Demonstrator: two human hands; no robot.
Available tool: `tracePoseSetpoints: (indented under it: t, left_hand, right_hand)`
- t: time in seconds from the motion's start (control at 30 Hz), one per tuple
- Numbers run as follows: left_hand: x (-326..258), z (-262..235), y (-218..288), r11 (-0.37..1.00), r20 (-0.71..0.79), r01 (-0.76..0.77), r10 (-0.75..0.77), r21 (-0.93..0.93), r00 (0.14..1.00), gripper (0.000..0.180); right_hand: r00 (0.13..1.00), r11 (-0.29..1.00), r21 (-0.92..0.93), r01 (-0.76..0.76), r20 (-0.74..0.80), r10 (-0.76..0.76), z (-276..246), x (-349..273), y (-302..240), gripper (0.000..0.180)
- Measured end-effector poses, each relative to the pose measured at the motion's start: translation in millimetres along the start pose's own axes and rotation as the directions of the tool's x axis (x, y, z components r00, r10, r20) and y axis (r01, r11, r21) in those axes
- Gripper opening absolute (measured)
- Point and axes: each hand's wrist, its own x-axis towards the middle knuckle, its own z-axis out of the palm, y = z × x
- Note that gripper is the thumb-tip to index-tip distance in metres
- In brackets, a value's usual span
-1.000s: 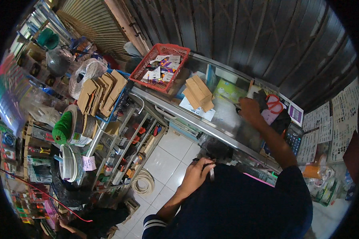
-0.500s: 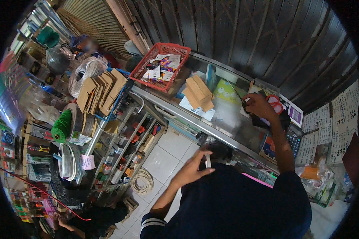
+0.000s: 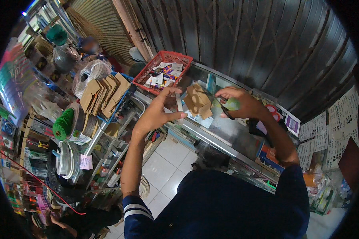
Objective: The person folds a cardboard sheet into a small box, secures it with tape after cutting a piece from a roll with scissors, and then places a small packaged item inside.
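Observation:
My left hand (image 3: pixel 157 111) is raised at the counter's edge. Its thumb and fingers are curled around a small pale roll (image 3: pixel 179 102), which looks like tape seen edge-on. Opposite it, my right hand (image 3: pixel 239 104) grips scissors (image 3: pixel 228 113) by dark handles, the thin blades pointing left toward a folded brown cardboard piece (image 3: pixel 198 101). That cardboard lies on white printed paper (image 3: pixel 203 120) on the glass counter (image 3: pixel 235 133), between my hands. Red-handled scissors (image 3: pixel 271 113) rest beyond my right wrist.
Left of the cardboard, a red plastic basket (image 3: pixel 163 63) holds small packets. Flattened cardboard (image 3: pixel 103 93) fills a blue basket farther left, near a green twine spool (image 3: pixel 64 125). A coil of cable (image 3: pixel 144 188) lies on the tiled floor. Another person's hands (image 3: pixel 56 221) show at lower left.
My left hand has risen from beside my body to the counter, carrying the pale roll. My right hand has moved left with the scissors, toward the cardboard piece.

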Motion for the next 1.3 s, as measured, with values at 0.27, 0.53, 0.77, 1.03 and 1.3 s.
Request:
tracePoseSetpoints:
  t: [0.27,0.53,0.77,1.03,1.3]
  left_hand:
    - [-3.8,5.2,10.5,0.999,0.060,-0.023,0.020,0.038,0.998,0.068]
    - [-16.0,12.2,29.7,1.000,0.121,0.001,-0.002,0.002,0.993,0.070]
    - [-18.9,13.6,32.8,0.994,0.106,-0.048,0.037,0.101,0.994,0.068]
    - [-22.5,13.2,36.4,0.989,0.083,-0.022,0.010,0.147,0.996,0.066]
    - [-22.7,19.0,28.7,0.976,0.107,-0.075,0.053,0.204,0.993,0.071]
  right_hand:
    - [0.952,0.960,-0.006,0.279,0.132,-0.275,17.6,28.2,3.3,0.058]
    - [0.924,0.973,0.112,0.203,0.308,-0.228,19.5,51.0,-14.4,0.055]
    - [0.919,0.976,0.123,0.178,0.334,-0.210,21.5,53.0,-18.9,0.058]
    - [0.917,0.985,0.163,0.062,0.380,-0.121,18.1,48.6,-13.8,0.055]
    - [0.908,0.992,0.108,0.058,0.407,-0.097,10.3,41.1,-11.9,0.056]
